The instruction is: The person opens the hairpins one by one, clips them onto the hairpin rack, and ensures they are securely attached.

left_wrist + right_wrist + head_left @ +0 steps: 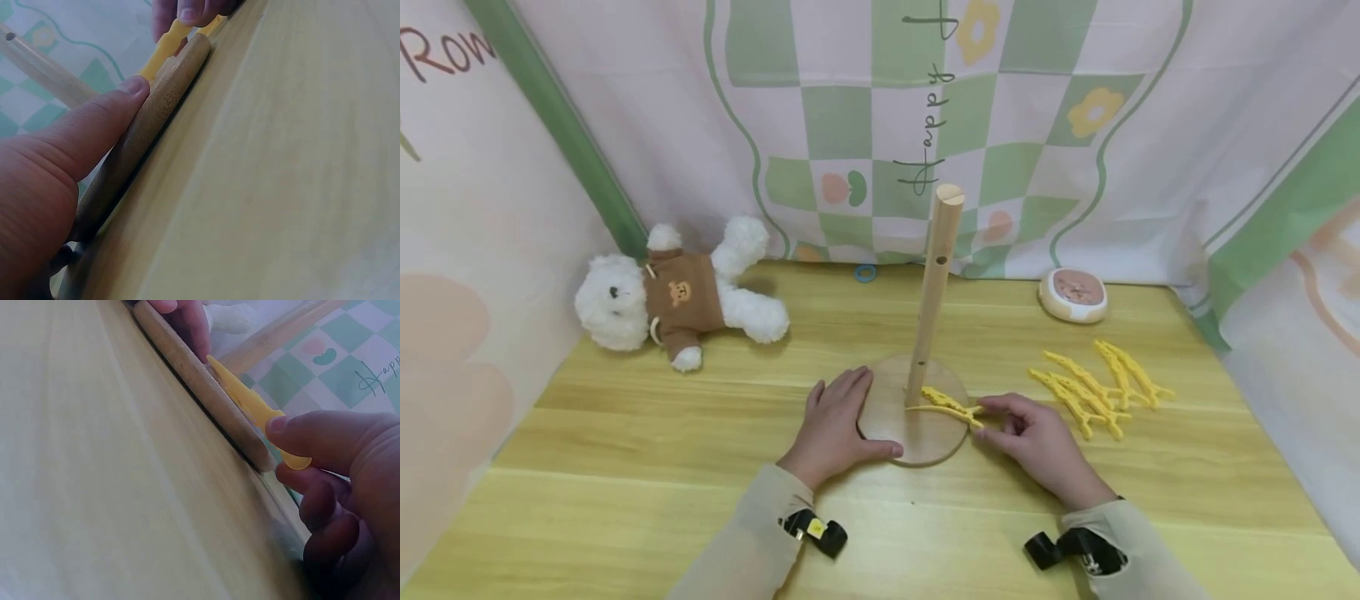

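A round wooden base [934, 450] lies on the table with a wooden post [934, 287] standing up from it; small holes show along the post. My left hand [841, 433] rests at the left side of the base, fingers extended, the thumb touching the top near the rim [164, 94]. At the base's right edge, my right hand [1037, 442] pinches the forked end of a yellow plastic branch [951, 407] between thumb and index finger. The branch [247, 403] lies low over the base, its thin end by the foot of the post.
Several more yellow branches [1078, 398] lie on the table at the right. A white plush toy [681, 292] in a brown shirt lies at the back left. Near the curtain are a blue ring [865, 273] and a round pink-and-white device [1073, 295].
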A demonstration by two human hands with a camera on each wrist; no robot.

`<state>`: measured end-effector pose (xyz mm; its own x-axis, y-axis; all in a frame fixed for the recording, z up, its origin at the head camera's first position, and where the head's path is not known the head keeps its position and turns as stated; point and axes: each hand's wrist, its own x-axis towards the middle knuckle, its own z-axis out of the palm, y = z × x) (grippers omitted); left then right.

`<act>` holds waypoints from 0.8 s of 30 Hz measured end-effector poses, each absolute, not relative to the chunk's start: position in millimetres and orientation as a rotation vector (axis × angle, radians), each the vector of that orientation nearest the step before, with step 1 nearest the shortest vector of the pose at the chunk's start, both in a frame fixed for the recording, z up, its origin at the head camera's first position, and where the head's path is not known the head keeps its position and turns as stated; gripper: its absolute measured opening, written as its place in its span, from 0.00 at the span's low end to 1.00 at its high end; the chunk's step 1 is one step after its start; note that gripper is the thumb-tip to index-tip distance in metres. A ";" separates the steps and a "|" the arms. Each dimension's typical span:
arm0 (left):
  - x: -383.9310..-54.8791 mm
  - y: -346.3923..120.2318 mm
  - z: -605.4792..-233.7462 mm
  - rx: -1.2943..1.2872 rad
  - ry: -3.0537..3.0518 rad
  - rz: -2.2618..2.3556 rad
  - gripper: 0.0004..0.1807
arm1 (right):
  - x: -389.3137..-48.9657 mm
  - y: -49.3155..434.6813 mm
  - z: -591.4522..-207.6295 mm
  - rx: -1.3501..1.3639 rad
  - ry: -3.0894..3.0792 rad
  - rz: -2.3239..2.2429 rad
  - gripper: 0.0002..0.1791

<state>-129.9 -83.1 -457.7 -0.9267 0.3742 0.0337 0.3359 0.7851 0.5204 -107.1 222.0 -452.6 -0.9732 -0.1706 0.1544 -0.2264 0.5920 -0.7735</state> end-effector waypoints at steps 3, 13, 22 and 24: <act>-129.9 -83.1 -457.5 0.578 2.899 0.828 0.66 | -107.8 221.7 -453.7 0.358 -2.729 1.319 0.20; -129.5 -82.5 -457.3 0.574 2.895 0.817 0.67 | -109.0 214.3 -454.3 0.367 -2.728 1.282 0.21; -129.8 -82.6 -457.9 0.575 2.900 0.807 0.67 | -109.8 210.5 -455.2 0.369 -2.713 1.261 0.21; -130.1 -82.9 -458.3 0.574 2.903 0.801 0.67 | -110.2 209.3 -455.0 0.364 -2.702 1.275 0.21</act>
